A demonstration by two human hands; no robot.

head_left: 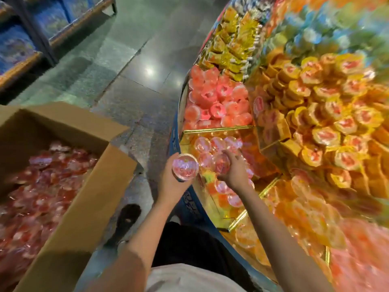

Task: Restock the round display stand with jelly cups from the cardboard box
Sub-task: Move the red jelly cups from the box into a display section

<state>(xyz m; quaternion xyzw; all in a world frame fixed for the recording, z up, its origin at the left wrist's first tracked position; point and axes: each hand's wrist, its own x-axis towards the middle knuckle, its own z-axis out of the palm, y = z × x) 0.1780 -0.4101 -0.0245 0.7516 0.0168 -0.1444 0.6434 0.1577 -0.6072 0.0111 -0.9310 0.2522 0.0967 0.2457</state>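
Clear round pink jelly cups: right hand (231,173) grips one (222,165) over the gold-edged display compartment (219,129), mid-placement; left hand (171,182) holds the next cup (185,167), likely to follow.

left hand (171,182) gripping, right hand (232,171) gripping

Bare forearms, no sleeves showing, pale top (189,279) down low, black trousers (193,243), dark slip-on shoe (128,218)

Cardboard box (69,186) left of round display stand (181,131)
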